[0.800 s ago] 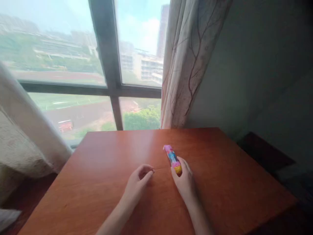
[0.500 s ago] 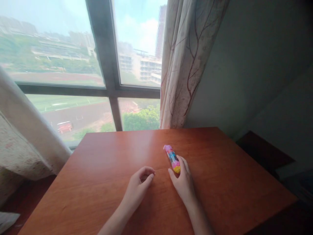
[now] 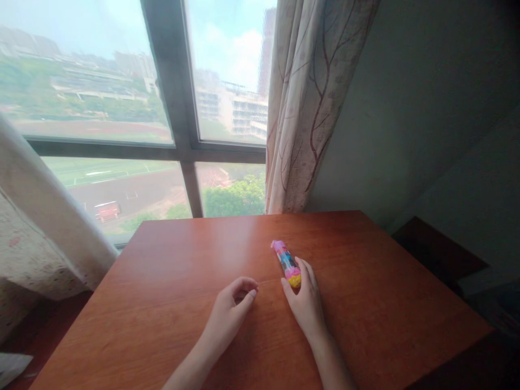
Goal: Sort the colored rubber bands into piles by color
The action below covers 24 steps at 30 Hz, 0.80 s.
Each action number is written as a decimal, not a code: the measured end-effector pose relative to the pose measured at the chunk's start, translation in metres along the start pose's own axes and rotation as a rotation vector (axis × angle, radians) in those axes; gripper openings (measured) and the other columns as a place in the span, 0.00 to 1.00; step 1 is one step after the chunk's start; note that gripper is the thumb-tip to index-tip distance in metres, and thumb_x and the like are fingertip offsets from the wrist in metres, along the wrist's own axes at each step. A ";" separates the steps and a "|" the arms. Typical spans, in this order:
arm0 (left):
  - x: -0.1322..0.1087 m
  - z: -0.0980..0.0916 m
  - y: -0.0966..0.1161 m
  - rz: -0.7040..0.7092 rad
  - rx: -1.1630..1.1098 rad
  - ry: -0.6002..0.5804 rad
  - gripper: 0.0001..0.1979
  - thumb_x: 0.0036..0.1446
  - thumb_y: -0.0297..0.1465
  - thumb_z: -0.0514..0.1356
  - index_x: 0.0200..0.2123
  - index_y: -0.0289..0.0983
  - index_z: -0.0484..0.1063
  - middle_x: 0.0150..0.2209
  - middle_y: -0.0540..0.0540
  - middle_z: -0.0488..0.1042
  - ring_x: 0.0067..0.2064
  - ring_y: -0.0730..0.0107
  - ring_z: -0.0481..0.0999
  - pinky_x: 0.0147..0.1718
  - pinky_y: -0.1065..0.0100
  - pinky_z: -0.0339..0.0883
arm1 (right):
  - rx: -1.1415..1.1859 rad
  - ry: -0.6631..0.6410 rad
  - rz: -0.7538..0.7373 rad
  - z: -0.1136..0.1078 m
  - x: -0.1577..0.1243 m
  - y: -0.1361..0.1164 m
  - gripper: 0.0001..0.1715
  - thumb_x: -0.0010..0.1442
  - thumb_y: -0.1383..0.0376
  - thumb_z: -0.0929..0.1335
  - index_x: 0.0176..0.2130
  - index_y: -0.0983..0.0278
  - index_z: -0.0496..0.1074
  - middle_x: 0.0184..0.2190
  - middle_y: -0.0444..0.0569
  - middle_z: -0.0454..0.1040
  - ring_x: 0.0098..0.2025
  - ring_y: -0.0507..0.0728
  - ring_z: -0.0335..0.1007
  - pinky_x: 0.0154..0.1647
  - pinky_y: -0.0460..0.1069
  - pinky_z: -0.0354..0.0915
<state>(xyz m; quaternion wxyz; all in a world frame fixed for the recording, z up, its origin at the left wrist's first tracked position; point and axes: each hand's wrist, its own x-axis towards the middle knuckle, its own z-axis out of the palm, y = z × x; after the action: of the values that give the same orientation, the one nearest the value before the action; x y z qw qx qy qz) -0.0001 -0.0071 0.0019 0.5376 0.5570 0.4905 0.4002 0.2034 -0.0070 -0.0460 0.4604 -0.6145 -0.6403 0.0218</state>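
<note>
On the brown wooden table (image 3: 170, 303) lies a colourful tube-shaped packet (image 3: 286, 262), slanting away from me. Its far end is pink and gathered, its middle shows blue and red, and the near end is pink and yellow; I cannot tell what is inside. My right hand (image 3: 306, 298) curves round the near end, thumb on the left side and fingers on the right. To the left, apart from the packet, my left hand (image 3: 231, 306) rests above the tabletop. Its fingers curl so that thumb and fingertips nearly meet, with nothing visible between them.
Behind the table's far edge stands a window (image 3: 182, 146) in a grey frame, with a patterned curtain (image 3: 300, 108) on the right and another curtain (image 3: 44, 216) on the left. A grey wall (image 3: 390, 119) borders the right side. Something white (image 3: 14, 365) shows at lower left.
My right hand has shifted very slightly to the right, and the packet's near end has turned a little with it. My left hand has stayed where it was.
</note>
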 end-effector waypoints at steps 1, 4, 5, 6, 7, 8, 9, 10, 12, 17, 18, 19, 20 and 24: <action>0.000 0.000 -0.001 0.004 0.003 -0.002 0.12 0.52 0.38 0.60 0.33 0.35 0.74 0.32 0.45 0.76 0.35 0.65 0.74 0.36 0.68 0.67 | -0.001 0.011 0.000 -0.001 0.001 -0.001 0.27 0.64 0.61 0.65 0.61 0.63 0.60 0.56 0.59 0.66 0.58 0.64 0.64 0.58 0.60 0.63; 0.000 0.000 -0.004 0.017 0.012 -0.005 0.11 0.52 0.37 0.60 0.34 0.35 0.74 0.33 0.45 0.76 0.35 0.65 0.74 0.36 0.68 0.67 | 0.000 0.087 -0.011 -0.010 0.005 -0.010 0.23 0.67 0.61 0.63 0.59 0.64 0.62 0.55 0.59 0.67 0.57 0.64 0.63 0.57 0.60 0.62; 0.000 0.001 -0.005 0.021 0.015 -0.004 0.11 0.53 0.37 0.60 0.35 0.35 0.74 0.34 0.45 0.77 0.35 0.65 0.74 0.37 0.68 0.67 | 0.006 0.118 -0.022 -0.014 0.007 -0.014 0.21 0.67 0.61 0.62 0.57 0.64 0.64 0.54 0.59 0.68 0.57 0.63 0.63 0.57 0.60 0.62; 0.000 0.001 -0.006 0.025 0.018 -0.002 0.12 0.53 0.37 0.60 0.36 0.35 0.74 0.34 0.45 0.77 0.36 0.65 0.74 0.37 0.68 0.67 | 0.023 0.142 -0.038 -0.017 0.008 -0.020 0.18 0.68 0.61 0.62 0.55 0.64 0.66 0.52 0.58 0.69 0.55 0.63 0.64 0.56 0.59 0.62; 0.000 0.001 -0.007 0.027 0.019 0.000 0.12 0.54 0.38 0.60 0.37 0.35 0.74 0.35 0.45 0.77 0.36 0.65 0.75 0.37 0.68 0.67 | 0.053 0.147 -0.059 -0.019 0.009 -0.027 0.16 0.68 0.62 0.61 0.53 0.64 0.67 0.49 0.57 0.70 0.53 0.62 0.65 0.54 0.57 0.62; -0.001 0.002 -0.008 0.030 0.023 0.001 0.13 0.54 0.38 0.60 0.39 0.36 0.73 0.35 0.45 0.77 0.36 0.65 0.75 0.37 0.68 0.67 | 0.099 0.131 -0.081 -0.020 0.009 -0.034 0.14 0.69 0.62 0.60 0.49 0.63 0.69 0.46 0.55 0.71 0.50 0.60 0.67 0.52 0.56 0.62; -0.001 0.002 -0.009 0.037 0.032 0.003 0.14 0.55 0.39 0.59 0.40 0.36 0.73 0.35 0.45 0.77 0.36 0.65 0.75 0.36 0.68 0.67 | 0.159 0.090 -0.100 -0.020 0.009 -0.043 0.13 0.70 0.63 0.58 0.44 0.63 0.70 0.42 0.53 0.72 0.46 0.59 0.68 0.49 0.53 0.63; -0.001 0.002 -0.009 0.050 0.054 0.003 0.15 0.56 0.40 0.59 0.41 0.36 0.72 0.35 0.45 0.77 0.35 0.65 0.75 0.36 0.69 0.67 | 0.223 0.018 -0.112 -0.017 0.008 -0.053 0.16 0.71 0.64 0.57 0.38 0.62 0.70 0.37 0.50 0.72 0.42 0.57 0.69 0.45 0.51 0.63; 0.000 0.000 -0.009 0.099 0.152 0.016 0.15 0.60 0.42 0.55 0.38 0.37 0.72 0.32 0.47 0.76 0.33 0.66 0.74 0.34 0.70 0.66 | 0.319 -0.113 -0.079 -0.004 0.005 -0.071 0.21 0.71 0.62 0.56 0.29 0.62 0.66 0.27 0.45 0.68 0.32 0.53 0.67 0.35 0.46 0.60; 0.005 -0.012 -0.010 0.161 0.362 0.121 0.21 0.65 0.43 0.46 0.27 0.38 0.68 0.26 0.47 0.73 0.30 0.66 0.71 0.31 0.69 0.63 | 0.518 -0.351 0.105 0.044 0.004 -0.098 0.29 0.70 0.55 0.58 0.19 0.62 0.59 0.17 0.39 0.57 0.21 0.49 0.54 0.23 0.45 0.47; 0.007 -0.014 -0.011 0.159 0.376 0.135 0.21 0.65 0.43 0.46 0.28 0.38 0.69 0.27 0.46 0.74 0.31 0.65 0.72 0.32 0.69 0.63 | 0.533 -0.342 0.154 0.052 0.005 -0.099 0.30 0.69 0.54 0.59 0.19 0.62 0.59 0.16 0.38 0.56 0.20 0.49 0.52 0.22 0.45 0.46; 0.008 -0.016 -0.012 0.157 0.393 0.144 0.21 0.65 0.42 0.45 0.29 0.38 0.70 0.28 0.46 0.75 0.32 0.64 0.73 0.33 0.69 0.64 | 0.541 -0.332 0.184 0.059 0.005 -0.098 0.30 0.68 0.53 0.59 0.18 0.62 0.59 0.16 0.38 0.55 0.20 0.49 0.51 0.22 0.45 0.45; 0.009 -0.018 -0.013 0.155 0.412 0.150 0.20 0.65 0.41 0.46 0.30 0.38 0.71 0.29 0.45 0.76 0.32 0.63 0.73 0.34 0.68 0.64 | 0.542 -0.323 0.200 0.064 0.006 -0.096 0.30 0.67 0.52 0.60 0.18 0.62 0.59 0.16 0.38 0.55 0.21 0.49 0.50 0.22 0.45 0.45; 0.012 -0.016 -0.015 0.143 0.478 0.158 0.19 0.65 0.39 0.47 0.30 0.39 0.72 0.29 0.45 0.77 0.32 0.63 0.75 0.34 0.69 0.64 | 0.547 -0.324 0.198 0.071 0.005 -0.087 0.30 0.67 0.52 0.59 0.19 0.63 0.60 0.16 0.38 0.56 0.21 0.49 0.51 0.23 0.46 0.46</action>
<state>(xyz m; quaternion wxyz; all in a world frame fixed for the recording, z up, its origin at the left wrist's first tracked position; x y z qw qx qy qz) -0.0156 0.0068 -0.0128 0.3210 0.6685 0.5710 0.3521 0.0941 0.0134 -0.0325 0.4962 -0.5158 -0.6127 0.3352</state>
